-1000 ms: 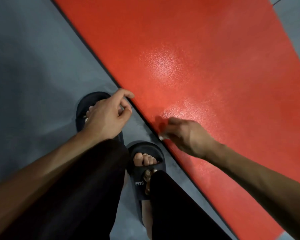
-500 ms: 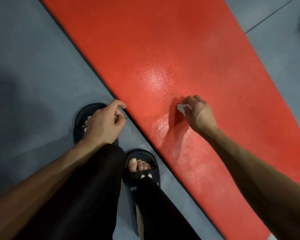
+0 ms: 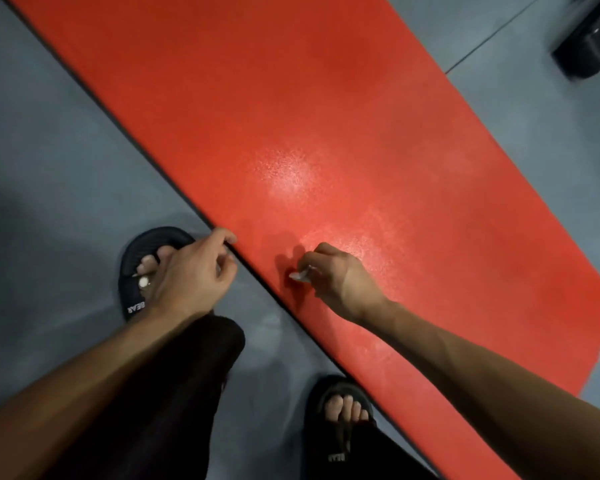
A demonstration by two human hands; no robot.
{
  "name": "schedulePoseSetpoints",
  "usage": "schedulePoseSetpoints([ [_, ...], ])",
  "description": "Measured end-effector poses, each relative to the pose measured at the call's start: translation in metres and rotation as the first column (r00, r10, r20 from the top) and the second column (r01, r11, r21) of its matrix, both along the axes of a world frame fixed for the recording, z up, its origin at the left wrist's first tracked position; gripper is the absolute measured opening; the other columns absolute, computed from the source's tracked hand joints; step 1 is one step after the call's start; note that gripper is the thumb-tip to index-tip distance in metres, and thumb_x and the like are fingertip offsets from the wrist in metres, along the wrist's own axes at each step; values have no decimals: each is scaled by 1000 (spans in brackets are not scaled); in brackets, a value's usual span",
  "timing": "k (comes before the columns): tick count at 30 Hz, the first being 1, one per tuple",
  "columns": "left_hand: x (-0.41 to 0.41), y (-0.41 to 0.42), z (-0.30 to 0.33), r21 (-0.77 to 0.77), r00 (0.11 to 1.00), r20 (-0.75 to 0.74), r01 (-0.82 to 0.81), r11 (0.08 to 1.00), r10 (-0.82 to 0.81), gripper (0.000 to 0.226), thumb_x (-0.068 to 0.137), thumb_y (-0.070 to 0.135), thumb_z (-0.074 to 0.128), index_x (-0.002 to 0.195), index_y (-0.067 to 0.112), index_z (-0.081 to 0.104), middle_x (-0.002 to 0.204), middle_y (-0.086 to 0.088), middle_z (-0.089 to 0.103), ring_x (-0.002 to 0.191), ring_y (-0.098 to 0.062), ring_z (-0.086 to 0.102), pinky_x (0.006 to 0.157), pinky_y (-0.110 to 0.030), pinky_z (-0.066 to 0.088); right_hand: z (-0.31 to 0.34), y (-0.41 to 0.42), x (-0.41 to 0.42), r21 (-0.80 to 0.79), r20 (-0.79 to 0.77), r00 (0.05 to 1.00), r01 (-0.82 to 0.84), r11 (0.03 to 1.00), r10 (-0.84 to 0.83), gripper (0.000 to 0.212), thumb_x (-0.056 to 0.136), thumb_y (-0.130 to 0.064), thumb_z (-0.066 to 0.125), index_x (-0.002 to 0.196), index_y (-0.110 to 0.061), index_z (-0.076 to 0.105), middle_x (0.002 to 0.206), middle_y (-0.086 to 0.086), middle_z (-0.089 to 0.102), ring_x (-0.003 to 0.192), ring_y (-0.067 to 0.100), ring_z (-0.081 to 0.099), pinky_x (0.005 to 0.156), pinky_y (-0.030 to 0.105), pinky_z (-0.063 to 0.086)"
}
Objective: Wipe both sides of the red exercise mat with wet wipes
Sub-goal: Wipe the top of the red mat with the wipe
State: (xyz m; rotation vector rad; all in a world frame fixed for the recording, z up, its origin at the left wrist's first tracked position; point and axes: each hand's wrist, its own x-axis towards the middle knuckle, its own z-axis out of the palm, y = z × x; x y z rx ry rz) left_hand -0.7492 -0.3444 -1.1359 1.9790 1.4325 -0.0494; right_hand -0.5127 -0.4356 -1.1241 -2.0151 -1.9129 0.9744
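- The red mat lies flat on the grey floor. Its long side runs from the top left down to the bottom right
- The right hand is on the mat, close to the near edge. Its fingers are curled and pinch a small white wet wipe down against the red top
- The left hand is just off the mat, over the floor. Its fingers are bent, and one fingertip touches the mat's dark edge. I cannot tell if it holds anything
- Both feet are in black slippers on the floor, on the near side of the mat. One slipper is partly under the left hand
- The right hand is the nearer one to the red top, so I think it does the wiping. Most of the mat stretches away to the far side and along both ways from it
- A shiny wet-looking patch sits just past the right hand
- I think only the top side is being cleaned now. The under side is not done yet
- A black thing is in the far corner
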Motion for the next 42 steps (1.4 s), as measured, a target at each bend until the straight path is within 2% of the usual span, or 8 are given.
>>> schedulePoseSetpoints([
  [3,4,0,1,1,998,3,59,998,-59,29,96,37,54,125,39,52,101,20,66,100,-26,68,85,-39,46,-5,-7,-1,-45,-82,997,-1,999,-3,11,95,-21,65,98,-13,73,91,3,60,68,13,56,65,11,38],
  [10,-2,3,-5,36,988,32,152,988,-153,37,88,23,72,124,26,63,75,32,51,68,-7,61,62,-30,47,-21,1,6,-58,-107,988,102,993,-108,4,89,-15,69,92,-14,68,85,2,58,73,21,57,66,31,42],
  [15,-3,20,-5,2,978,28,206,979,-206,31,88,43,56,118,47,54,75,32,53,68,-7,64,66,-33,52,-36,56,92,57,129,944,298,953,-303,12,90,-24,72,91,-12,72,86,12,66,75,31,63,62,33,43],
  [19,21,62,1,87,952,37,300,950,-304,30,90,37,54,120,39,56,86,26,59,70,0,58,66,-32,49,-32,84,162,136,217,805,535,834,-552,16,85,-31,73,89,-16,74,85,11,74,80,32,70,65,35,51],
  [24,74,123,0,137,846,38,523,841,-532,35,90,40,42,121,30,53,89,24,52,85,-7,52,78,-34,47,-24,55,86,-177,7,971,238,955,-240,7,86,-22,73,85,-15,73,80,4,74,74,22,68,61,23,38],
  [32,130,148,-23,257,787,-58,606,753,-614,46,90,38,43,125,15,61,122,-6,58,112,-34,54,104,-49,45,-38,95,188,120,279,866,398,910,-416,11,85,-23,71,92,-14,73,88,13,69,82,35,66,67,33,42],
  [38,155,148,-44,313,826,-31,543,779,-563,55,89,41,47,135,14,60,142,-9,52,128,-38,48,108,-54,42,-20,65,137,-70,61,982,180,981,-176,6,87,-18,69,86,-12,68,84,6,70,68,20,56,55,22,34],
  [42,161,154,-49,320,824,-47,548,773,-565,64,89,46,45,144,15,54,153,-7,45,137,-37,41,108,-58,40,-32,77,181,7,168,953,254,967,-251,8,87,-15,67,91,-8,70,89,11,70,77,27,63,63,27,37],
])
